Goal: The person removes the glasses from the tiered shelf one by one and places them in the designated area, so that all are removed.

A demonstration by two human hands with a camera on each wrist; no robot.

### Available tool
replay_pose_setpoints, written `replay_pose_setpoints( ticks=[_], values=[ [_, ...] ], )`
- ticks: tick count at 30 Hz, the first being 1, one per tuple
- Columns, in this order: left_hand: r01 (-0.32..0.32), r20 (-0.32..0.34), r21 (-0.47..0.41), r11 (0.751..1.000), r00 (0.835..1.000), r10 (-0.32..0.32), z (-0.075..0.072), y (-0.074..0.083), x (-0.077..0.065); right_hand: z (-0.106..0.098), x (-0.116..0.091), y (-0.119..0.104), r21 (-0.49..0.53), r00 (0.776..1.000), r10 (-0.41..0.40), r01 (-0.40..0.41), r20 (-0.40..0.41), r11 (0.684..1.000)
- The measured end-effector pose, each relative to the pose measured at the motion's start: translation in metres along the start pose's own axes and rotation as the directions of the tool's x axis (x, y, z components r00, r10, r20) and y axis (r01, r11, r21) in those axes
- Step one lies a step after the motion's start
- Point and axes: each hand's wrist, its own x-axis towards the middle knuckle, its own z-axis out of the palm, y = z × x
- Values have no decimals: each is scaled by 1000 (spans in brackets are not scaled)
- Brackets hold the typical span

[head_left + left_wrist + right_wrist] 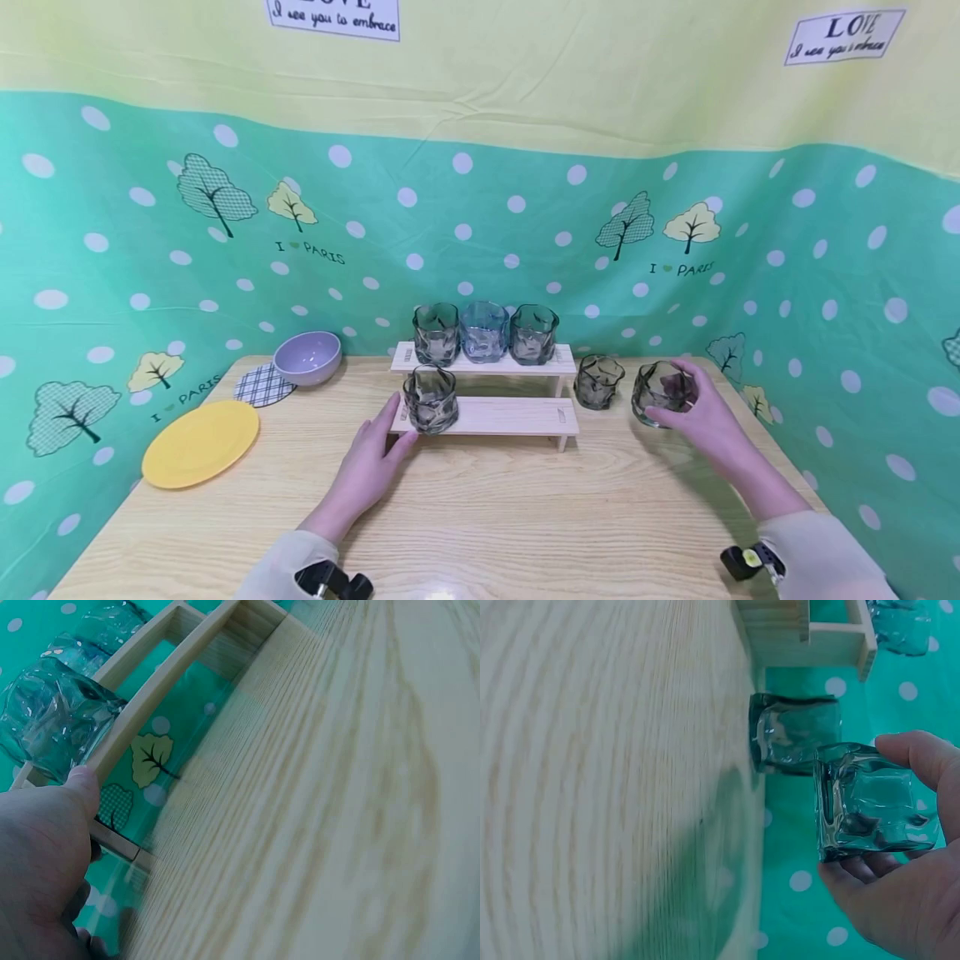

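Note:
My right hand (701,408) grips a grey-green faceted glass (874,802) at the right of the table, thumb on one side and fingers on the other. It hangs just above the tabletop in the right wrist view. Beside it stands a similar dark glass (597,383). My left hand (366,458) is at the left end of the lower shelf of a pale wooden two-tier rack (510,417), thumb and fingers spread. Its thumb tip reaches the shelf's front edge, close below a grey glass (431,404) standing upright there.
On the upper shelf (480,367) stand two dark greenish glasses (437,337) (534,337) with a bluish glass (484,333) between them. To the left are a yellow plate (201,444), a lavender bowl (307,358) and a checked mat (262,386). A dotted green curtain (480,225) hangs behind.

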Motion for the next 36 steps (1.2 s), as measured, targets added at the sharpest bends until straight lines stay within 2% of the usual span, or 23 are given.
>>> replay_pose_setpoints(
  ticks=[7, 15, 28, 36],
  values=[
    [8, 7, -1, 1000, 1000, -8, -1, 2, -1, 0, 12, 11, 20, 1000, 21, -21, -4, 1000],
    [3, 8, 4, 1000, 1000, -3, -1, 2, -1, 1, 26, 23, 30, 996, 84, -84, 17, 996],
    [2, 5, 9, 1000, 1000, -2, 0, -1, 0, 10, 45, 31, 126, 998, 64, -67, 30, 990],
    [9, 12, 7, 1000, 1000, -9, 0, -1, 1, 13, 52, 32, 85, 995, 95, -99, 43, 991]
  ],
)
